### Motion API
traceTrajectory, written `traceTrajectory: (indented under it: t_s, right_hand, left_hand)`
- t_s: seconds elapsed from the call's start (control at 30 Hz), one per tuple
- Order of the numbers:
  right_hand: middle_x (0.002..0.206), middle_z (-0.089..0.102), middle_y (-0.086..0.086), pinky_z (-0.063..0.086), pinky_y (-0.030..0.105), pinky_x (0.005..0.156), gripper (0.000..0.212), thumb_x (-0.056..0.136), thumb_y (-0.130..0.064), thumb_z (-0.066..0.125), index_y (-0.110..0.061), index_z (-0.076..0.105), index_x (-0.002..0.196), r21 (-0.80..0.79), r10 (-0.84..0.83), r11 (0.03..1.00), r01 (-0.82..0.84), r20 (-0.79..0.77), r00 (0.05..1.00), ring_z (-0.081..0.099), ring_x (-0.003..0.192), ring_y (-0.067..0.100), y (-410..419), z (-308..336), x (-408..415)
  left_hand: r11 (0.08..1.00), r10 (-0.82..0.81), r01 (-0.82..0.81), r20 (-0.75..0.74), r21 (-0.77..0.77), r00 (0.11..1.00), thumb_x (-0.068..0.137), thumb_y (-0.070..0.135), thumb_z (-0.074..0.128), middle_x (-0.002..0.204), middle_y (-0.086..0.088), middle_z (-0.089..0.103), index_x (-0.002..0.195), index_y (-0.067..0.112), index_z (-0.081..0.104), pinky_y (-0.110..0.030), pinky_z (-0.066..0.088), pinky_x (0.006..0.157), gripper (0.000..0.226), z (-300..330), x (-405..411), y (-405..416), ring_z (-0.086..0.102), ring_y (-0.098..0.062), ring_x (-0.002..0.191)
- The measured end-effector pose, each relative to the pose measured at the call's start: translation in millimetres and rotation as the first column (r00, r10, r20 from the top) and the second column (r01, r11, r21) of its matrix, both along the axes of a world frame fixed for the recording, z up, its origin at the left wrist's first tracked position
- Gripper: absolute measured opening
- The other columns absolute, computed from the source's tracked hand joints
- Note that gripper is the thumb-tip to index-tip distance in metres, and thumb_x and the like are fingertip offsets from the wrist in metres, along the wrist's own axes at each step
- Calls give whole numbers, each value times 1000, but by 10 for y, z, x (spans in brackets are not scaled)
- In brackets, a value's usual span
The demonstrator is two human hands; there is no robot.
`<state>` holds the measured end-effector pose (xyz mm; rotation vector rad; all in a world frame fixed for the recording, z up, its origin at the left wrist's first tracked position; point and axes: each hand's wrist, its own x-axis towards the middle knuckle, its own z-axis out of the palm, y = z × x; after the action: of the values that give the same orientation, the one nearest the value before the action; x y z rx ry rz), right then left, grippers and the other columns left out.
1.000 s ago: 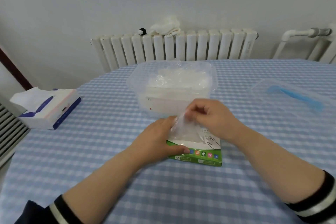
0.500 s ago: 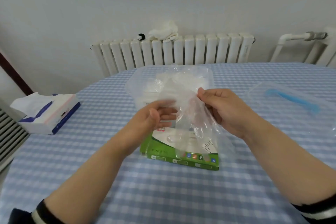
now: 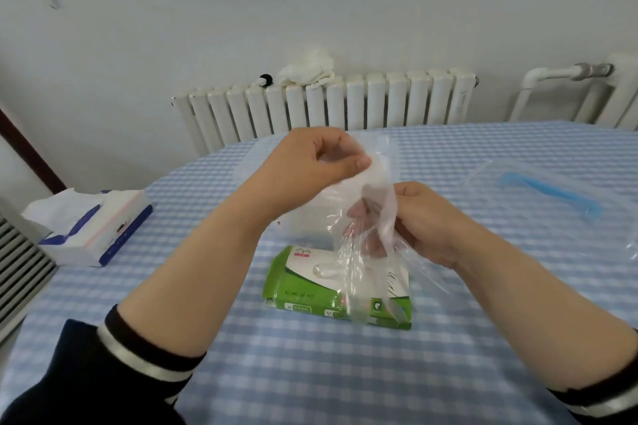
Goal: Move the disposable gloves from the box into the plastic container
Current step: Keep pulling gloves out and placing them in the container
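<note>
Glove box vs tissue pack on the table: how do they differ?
The glove box is green and white and lies in the middle, under the hands; the tissue pack is white and blue and lies by the table's left edge. A tissue sticks up from the tissue pack; nothing visibly protrudes from the glove box. Both lie flat on the checked cloth.

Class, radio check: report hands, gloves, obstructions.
Left hand and right hand both gripping clear glove above green box. Container mostly hidden behind hands. Nothing seen blocking.

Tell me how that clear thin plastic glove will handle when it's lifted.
Likely floppy: the clear thin plastic glove hangs limp and crumpled between the left hand and right hand. Probably very light, since a fingertip pinch carries it. Its glossy film may be slippery and clingy.
</note>
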<state>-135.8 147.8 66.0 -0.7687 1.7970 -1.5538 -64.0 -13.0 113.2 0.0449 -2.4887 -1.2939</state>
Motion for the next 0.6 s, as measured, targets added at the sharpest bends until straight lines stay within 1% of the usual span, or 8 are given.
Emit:
traceTrajectory:
  t_s: [0.07, 0.1, 0.17, 0.23, 0.3, 0.4, 0.5, 0.6]
  right_hand:
    - [82, 74, 15, 56, 38, 68, 37, 103, -31, 43, -7, 69, 94, 41, -4, 999, 5, -35, 999, 68, 58, 24, 35, 44, -24]
    - [81, 75, 13, 57, 32, 60, 37, 103, -34, 41, -6, 67, 100, 58, -16, 998, 20, -73, 997, 68, 57, 23, 59, 81, -41]
    - [79, 75, 8, 54, 24, 50, 36, 103, -36, 40, -9, 64, 104, 81, -59, 994, 73, -163, 985, 68, 56, 21, 115, 154, -88]
    - [75, 75, 1, 52, 22, 49, 31, 102, -37, 42, -14, 63, 105, 86, -115, 986, 140, -247, 962, 69, 56, 20, 183, 217, -150]
    - [74, 75, -2, 57, 27, 56, 27, 101, -37, 46, -17, 63, 105, 76, -163, 978, 194, -297, 941, 70, 59, 22, 249, 279, -207]
    - [76, 75, -2, 59, 29, 62, 22, 99, -37, 50, -20, 63, 103, 75, -169, 975, 207, -348, 922, 71, 63, 21, 310, 358, -200]
    - [74, 74, -5, 59, 30, 65, 21, 98, -37, 52, -21, 64, 100, 153, -72, 978, 144, -403, 912, 71, 61, 16, 291, 357, -109]
    - [76, 74, -8, 59, 33, 70, 23, 97, -42, 51, -23, 64, 96, 260, 39, 961, 96, -472, 881, 70, 61, 11, 237, 290, -29]
  left_hand:
    - [998, 50, -51, 22, 49, 999, 88, 23, 71, 73, 8, 72, 88, 14, 71, -23, 57, 68, 9, 73, -145, -45, 66, -5, 68]
    - [995, 82, -83, 28, 57, 996, 88, 22, 71, 71, 7, 71, 89, 14, 70, -21, 56, 61, 8, 114, -220, -86, 64, -5, 61]
    - [990, 140, -140, 22, 7, 990, 87, 21, 73, 73, 5, 72, 92, 13, 69, -21, 49, 49, 11, 185, -358, -200, 56, -6, 49]
    - [979, 199, -199, 14, -33, 980, 85, 22, 75, 75, 1, 73, 98, 13, 65, -19, 41, 41, 18, 230, -494, -319, 47, -9, 43]
    - [962, 272, -272, 34, -23, 962, 85, 20, 74, 73, -1, 71, 106, 11, 61, -16, 33, 37, 27, 239, -639, -448, 41, -9, 40]
    - [923, 383, -375, 132, -81, 914, 88, 18, 70, 75, -3, 70, 117, 8, 53, -15, 28, 34, 35, 174, -820, -651, 34, -6, 33]
    - [866, 491, -439, 241, -237, 838, 91, 19, 65, 81, -3, 70, 126, 7, 47, -22, 34, 41, 41, 14, -896, -796, 40, -12, 45]
    - [803, 562, -447, 248, -394, 789, 94, 19, 60, 89, -6, 71, 124, 7, 46, -27, 43, 50, 36, -149, -883, -881, 50, -16, 54]
